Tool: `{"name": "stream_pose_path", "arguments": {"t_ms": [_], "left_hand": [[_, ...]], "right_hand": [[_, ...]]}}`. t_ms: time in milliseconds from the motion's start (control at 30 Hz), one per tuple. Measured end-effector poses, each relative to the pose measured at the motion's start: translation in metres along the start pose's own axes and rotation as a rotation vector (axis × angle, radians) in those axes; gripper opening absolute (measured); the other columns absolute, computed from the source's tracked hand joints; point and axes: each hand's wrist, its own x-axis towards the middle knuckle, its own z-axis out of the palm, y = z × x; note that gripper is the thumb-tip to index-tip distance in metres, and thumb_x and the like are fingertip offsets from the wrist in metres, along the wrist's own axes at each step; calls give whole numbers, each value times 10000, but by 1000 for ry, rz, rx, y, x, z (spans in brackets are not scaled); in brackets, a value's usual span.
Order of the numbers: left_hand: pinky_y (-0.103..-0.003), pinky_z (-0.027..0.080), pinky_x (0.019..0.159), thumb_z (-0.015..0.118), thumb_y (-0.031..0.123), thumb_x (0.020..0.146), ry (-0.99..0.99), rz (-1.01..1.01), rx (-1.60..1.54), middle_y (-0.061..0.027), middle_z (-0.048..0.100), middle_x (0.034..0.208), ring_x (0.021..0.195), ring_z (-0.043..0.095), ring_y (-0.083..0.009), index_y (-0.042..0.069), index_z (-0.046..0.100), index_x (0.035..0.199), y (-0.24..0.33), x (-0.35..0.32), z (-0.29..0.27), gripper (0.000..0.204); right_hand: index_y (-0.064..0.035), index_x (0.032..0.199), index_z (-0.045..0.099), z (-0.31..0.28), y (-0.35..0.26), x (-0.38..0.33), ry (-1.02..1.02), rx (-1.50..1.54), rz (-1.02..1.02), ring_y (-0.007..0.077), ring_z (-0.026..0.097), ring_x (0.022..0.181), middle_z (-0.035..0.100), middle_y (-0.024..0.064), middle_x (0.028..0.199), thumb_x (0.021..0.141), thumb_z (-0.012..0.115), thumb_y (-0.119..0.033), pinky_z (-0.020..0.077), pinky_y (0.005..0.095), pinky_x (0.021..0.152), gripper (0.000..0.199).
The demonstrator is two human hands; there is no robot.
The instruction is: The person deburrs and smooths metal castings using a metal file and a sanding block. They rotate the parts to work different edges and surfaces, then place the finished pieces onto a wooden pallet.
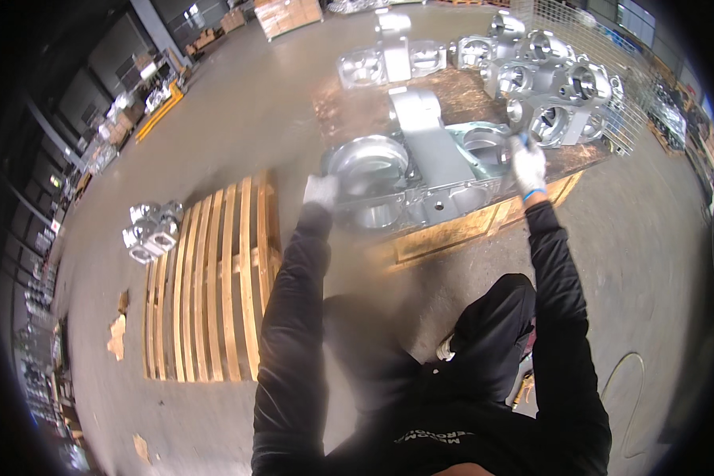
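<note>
A large silver metal casting [432,151] with wide round bores lies in front of me on a wooden-topped crate [484,214]. My left hand [321,190], in a white glove, is at the casting's left edge; its fingers are smeared and hard to read. At the right edge, beside the smaller bore, is my right hand [529,165], also gloved in white and closed. Something small, dark and blue shows at its fingers, too unclear to name.
Another casting [393,55] stands behind on the same top, and several more castings [547,79] crowd its right side next to a wire mesh cage [623,103]. To my left lies a slatted wooden pallet [214,278], with small metal castings [152,230] beside it. A pale hose [631,397] curls on the floor.
</note>
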Motion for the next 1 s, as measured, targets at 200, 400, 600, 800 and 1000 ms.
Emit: {"name": "stream_pose_path", "arguments": {"t_ms": [200,400,600,800,1000], "left_hand": [[-462,602,785,693,206,906,-79,92,-83,-176,773,939,861,763,-352,128,802,932,-1,-11,-9,136],[-397,594,750,696,133,858,90,11,-176,-159,762,848,779,744,-296,45,770,831,18,-32,-3,118],[-303,532,747,563,1,886,521,-595,-1336,-88,692,948,829,647,-162,-36,640,1171,98,-119,2,298],[-305,529,945,630,56,997,572,-704,-1354,-121,652,1259,1099,631,-176,9,515,1477,176,-140,-34,495],[-371,522,1013,585,166,1053,490,-197,-737,-184,676,1229,1118,668,-256,-17,432,1550,158,-89,-69,551]], "right_hand": [[6,1203,703,-21,56,113,-355,-650,-9,305,738,946,747,184,1038,1044,452,-583,574,424,783,660],[-25,1114,646,-13,43,145,-731,-899,-106,289,678,965,680,185,1042,1076,406,-439,537,442,787,480],[-41,1325,660,46,16,156,-428,-855,-203,495,570,1311,648,285,1373,1062,335,-588,368,499,1161,689],[-53,1263,701,37,33,104,-79,-590,-104,435,690,1131,746,236,1149,1037,487,-530,502,472,1010,569],[19,1296,656,-26,92,47,146,-18,89,307,696,1006,732,221,1110,1051,514,-517,537,427,883,606]]}}
